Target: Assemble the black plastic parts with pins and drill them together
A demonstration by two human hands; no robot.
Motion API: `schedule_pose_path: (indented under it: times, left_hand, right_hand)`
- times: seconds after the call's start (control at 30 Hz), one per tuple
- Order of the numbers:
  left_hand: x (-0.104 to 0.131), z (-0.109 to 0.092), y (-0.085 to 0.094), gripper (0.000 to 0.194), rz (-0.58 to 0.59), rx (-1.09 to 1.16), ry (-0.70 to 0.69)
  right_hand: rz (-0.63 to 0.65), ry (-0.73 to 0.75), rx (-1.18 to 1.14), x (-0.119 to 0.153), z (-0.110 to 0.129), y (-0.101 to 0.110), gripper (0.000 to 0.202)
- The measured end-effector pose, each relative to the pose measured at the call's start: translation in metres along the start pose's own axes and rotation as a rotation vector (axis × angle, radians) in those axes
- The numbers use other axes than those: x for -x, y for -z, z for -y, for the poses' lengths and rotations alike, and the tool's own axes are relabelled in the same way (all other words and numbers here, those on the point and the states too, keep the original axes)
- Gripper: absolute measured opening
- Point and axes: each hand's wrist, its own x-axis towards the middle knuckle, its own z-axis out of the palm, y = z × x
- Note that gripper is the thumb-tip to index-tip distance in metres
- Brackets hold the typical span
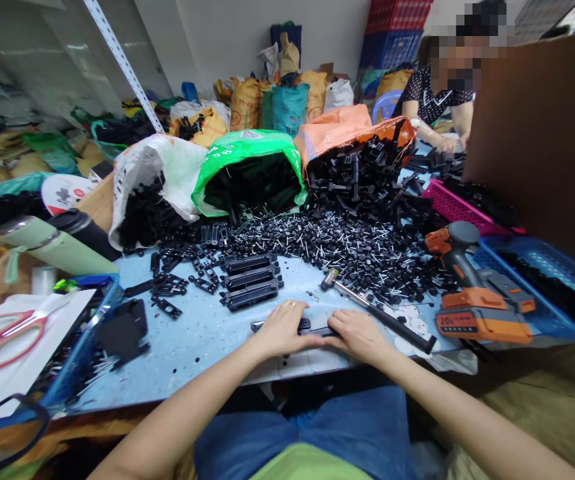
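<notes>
Near the front edge of the table, my left hand (284, 328) and my right hand (360, 335) grip one long black plastic part (323, 329) between them. Its left end pokes out past my left fingers; much of it is covered by my hands. Both thumbs meet at its near side. Just beyond my left hand, three long black assemblies (251, 283) lie side by side. A hammer (377, 307) with a dark handle rests to the upper right of my right hand. Small black pieces with metal pins (337, 243) are heaped behind it.
An orange cordless drill (482, 300) stands at right beside a blue basket (557, 267). White, green (252, 143) and orange sacks spill black parts at the back. Scissors (12, 330) lie on paper at left. Another person (440, 100) works behind a brown board (542, 133).
</notes>
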Motion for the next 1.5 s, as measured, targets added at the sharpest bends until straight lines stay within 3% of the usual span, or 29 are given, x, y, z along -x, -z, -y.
schedule_pose_path:
  times: [0.1, 0.2, 0.27, 0.33, 0.4, 0.47, 0.6, 0.67, 0.73, 0.83, 0.9, 1.03, 1.13, 1.27, 1.33, 1.4, 1.5]
  left_hand:
    - [-0.062, 0.009, 0.005, 0.029, -0.116, -0.015, 0.190]
    - [-0.121, 0.020, 0.004, 0.022, -0.178, -0.013, 0.321]
    - [-0.145, 0.025, 0.000, 0.024, -0.197, 0.002, 0.362]
    - [-0.152, 0.026, -0.004, 0.028, -0.212, 0.021, 0.364]
    - [-0.142, 0.027, -0.005, 0.032, -0.231, 0.042, 0.327]
    - [-0.117, 0.027, -0.002, 0.034, -0.250, 0.064, 0.265]
    - [-0.037, 0.034, 0.012, 0.027, -0.354, 0.115, 0.207]
    - [0.007, 0.040, 0.014, 0.023, -0.561, 0.212, 0.211]
    - [0.043, 0.045, 0.012, 0.020, -0.684, 0.265, 0.253]
    - [0.075, 0.052, 0.000, 0.020, -0.728, 0.266, 0.292]
    - [0.082, 0.054, -0.009, 0.018, -0.740, 0.229, 0.240]
    - [0.081, 0.057, -0.018, 0.023, -0.771, 0.034, 0.013]
    - [0.082, 0.058, -0.021, 0.026, -0.715, -0.126, -0.155]
    - [0.084, 0.059, -0.020, 0.027, -0.635, -0.210, -0.227]
    - [0.084, 0.060, -0.017, 0.026, -0.606, -0.215, -0.230]
    - [0.083, 0.060, -0.015, 0.025, -0.587, -0.214, -0.233]
    - [0.083, 0.060, -0.014, 0.025, -0.578, -0.214, -0.232]
  right_hand:
    - [-0.030, -0.045, -0.038, 0.011, -0.004, -0.010, 0.042]
    - [-0.055, -0.063, -0.074, 0.019, -0.003, -0.008, 0.040]
    - [-0.084, -0.074, -0.092, 0.017, -0.008, -0.002, 0.036]
    - [-0.133, -0.121, -0.080, 0.008, -0.022, 0.004, 0.030]
    - [-0.197, -0.210, -0.037, -0.010, -0.045, 0.008, 0.027]
    - [-0.239, -0.314, 0.022, -0.034, -0.071, 0.008, 0.027]
    - [-0.193, -0.392, 0.088, -0.084, -0.111, 0.000, 0.029]
    - [-0.166, -0.371, 0.073, -0.098, -0.120, -0.004, 0.028]
    - [-0.160, -0.354, 0.059, -0.103, -0.122, -0.006, 0.025]
    - [-0.212, -0.352, 0.045, -0.095, -0.119, -0.003, 0.025]
    - [-0.281, -0.359, 0.025, -0.086, -0.115, -0.001, 0.027]
    - [-0.350, -0.394, -0.020, -0.074, -0.111, 0.005, 0.025]
    - [-0.405, -0.372, -0.109, -0.073, -0.106, 0.013, 0.018]
    - [-0.446, -0.263, -0.329, -0.073, -0.083, 0.029, 0.014]
    - [-0.341, -0.211, -0.477, -0.068, -0.063, 0.036, 0.011]
    - [-0.151, -0.172, -0.629, -0.060, -0.041, 0.040, 0.008]
    - [0.060, -0.160, -0.728, -0.048, -0.013, 0.041, 0.005]
